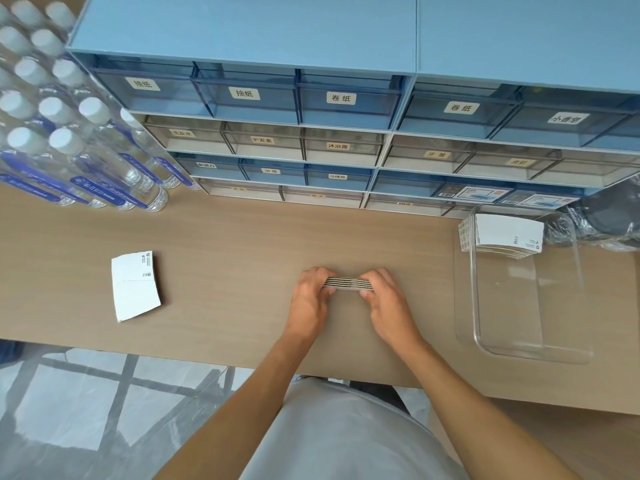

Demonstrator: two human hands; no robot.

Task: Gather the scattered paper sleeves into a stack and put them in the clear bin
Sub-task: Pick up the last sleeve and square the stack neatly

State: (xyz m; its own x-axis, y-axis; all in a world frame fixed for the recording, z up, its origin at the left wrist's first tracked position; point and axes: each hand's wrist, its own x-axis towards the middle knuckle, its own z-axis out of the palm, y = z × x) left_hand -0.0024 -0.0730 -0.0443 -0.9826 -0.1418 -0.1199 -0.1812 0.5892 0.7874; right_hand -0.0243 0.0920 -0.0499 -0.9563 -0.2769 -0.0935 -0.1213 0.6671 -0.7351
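Observation:
A small stack of white paper sleeves (348, 283) stands on edge on the wooden table, squeezed between both hands. My left hand (310, 299) grips its left end and my right hand (384, 299) grips its right end. Two loose white sleeves (135, 287) lie overlapping flat on the table to the left, apart from both hands. The clear bin (526, 351) sits at the right of the table. Another stack of sleeves (505, 235) lies in its far end.
Blue and white labelled drawer units (311, 109) line the back of the table. A pack of water bottles (69, 133) stands at the back left. Crumpled clear plastic and a dark object (602, 220) lie behind the bin. The table's front edge (173, 356) runs near my body.

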